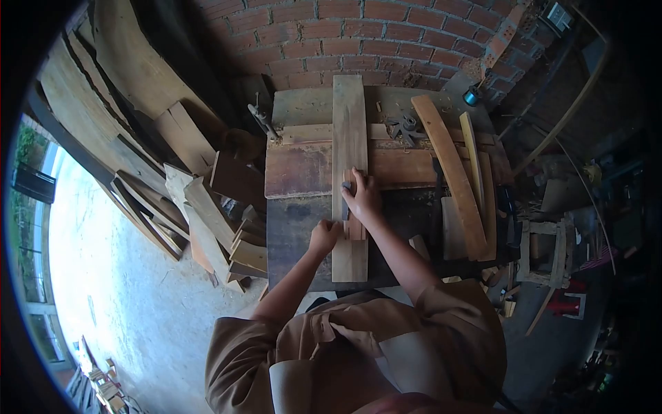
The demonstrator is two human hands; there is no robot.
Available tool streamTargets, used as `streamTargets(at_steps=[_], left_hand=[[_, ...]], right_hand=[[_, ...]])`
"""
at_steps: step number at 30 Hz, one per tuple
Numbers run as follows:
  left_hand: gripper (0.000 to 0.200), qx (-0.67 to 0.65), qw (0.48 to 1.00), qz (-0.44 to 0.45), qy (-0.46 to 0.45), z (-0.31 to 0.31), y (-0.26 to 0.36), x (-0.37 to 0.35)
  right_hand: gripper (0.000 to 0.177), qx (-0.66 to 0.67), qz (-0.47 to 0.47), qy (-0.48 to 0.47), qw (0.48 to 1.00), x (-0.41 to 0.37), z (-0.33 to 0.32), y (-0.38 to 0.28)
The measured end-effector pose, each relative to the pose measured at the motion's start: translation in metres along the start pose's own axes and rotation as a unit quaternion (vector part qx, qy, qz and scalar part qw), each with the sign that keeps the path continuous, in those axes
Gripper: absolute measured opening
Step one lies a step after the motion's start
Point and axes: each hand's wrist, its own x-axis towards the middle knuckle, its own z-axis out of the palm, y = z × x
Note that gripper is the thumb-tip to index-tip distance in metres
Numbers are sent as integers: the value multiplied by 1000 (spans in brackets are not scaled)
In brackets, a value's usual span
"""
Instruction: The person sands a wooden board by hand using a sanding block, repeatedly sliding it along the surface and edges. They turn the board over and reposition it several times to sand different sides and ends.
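A long pale plank (pixel 350 124) lies lengthwise on the workbench, running away from me. On its near half is a narrow reddish wooden block (pixel 356 230) with a dark piece along its left side. My right hand (pixel 363 199) is closed round the far part of this block, thumb on its left side. My left hand (pixel 325 237) is a fist at the plank's left edge, beside the block's near end. What its fingers hold, if anything, is hidden.
Wide boards (pixel 210 248) and offcuts lean at the left. A curved orange-brown board (pixel 452 176) lies on the bench's right side. Behind it sits a dark metal part with arms (pixel 408 127). A clamp-like metal piece (pixel 262 123) stands at the far left corner, before a brick wall (pixel 358 31).
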Motion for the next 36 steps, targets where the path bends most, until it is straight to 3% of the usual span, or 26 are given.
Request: streamTargets(at_steps=[7,9,13,15,17,27,36], left_hand=[[43,21,998,18,-49,2,-7,-35],[43,19,999,-24,-31,5,-15,-50],[46,-88,992,-35,79,23,-27,-93],[46,-119,990,-32,65,21,-27,-114],[43,-125,986,-11,114,24,-32,-132],[39,-135,986,-7,100,23,-49,-215],[40,-124,987,-14,101,20,-67,-232]], right_hand=[[61,19,16,11,1000,-43,-20,-4],[61,56,65,-51,995,-59,-31,-9],[60,92,67,-40,993,-97,-34,-15],[58,102,10,21,994,-114,-34,-19],[58,103,12,16,995,-129,-35,-23],[57,53,47,-60,996,-199,-73,-60],[58,54,-27,-17,998,-217,-61,-61]])
